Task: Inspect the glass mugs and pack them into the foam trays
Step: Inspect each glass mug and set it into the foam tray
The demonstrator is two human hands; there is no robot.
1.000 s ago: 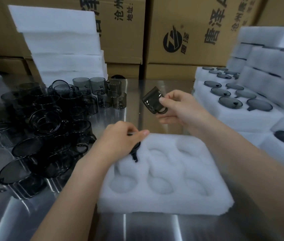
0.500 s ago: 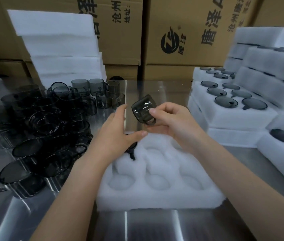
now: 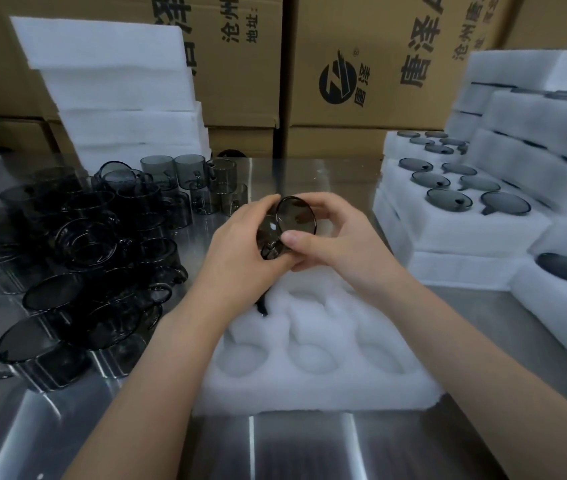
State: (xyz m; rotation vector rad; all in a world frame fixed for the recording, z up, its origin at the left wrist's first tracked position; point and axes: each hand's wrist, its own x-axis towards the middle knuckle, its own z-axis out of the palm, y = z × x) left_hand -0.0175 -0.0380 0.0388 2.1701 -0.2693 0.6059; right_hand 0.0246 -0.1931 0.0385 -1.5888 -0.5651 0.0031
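We hold one smoked glass mug (image 3: 290, 221) between both hands, tilted on its side, above the far edge of the foam tray (image 3: 310, 389). The left hand (image 3: 240, 251) cups it with curled fingers. The right hand (image 3: 341, 244) grips it, thumb pressed on its wall. The carton (image 3: 361, 81) behind reads "唐泽" beside a round black logo. The neighbouring carton (image 3: 240, 64) reads "沧州" and "地址:".

Packed mug (image 3: 262, 307) mostly behind left hand (image 3: 240, 251)
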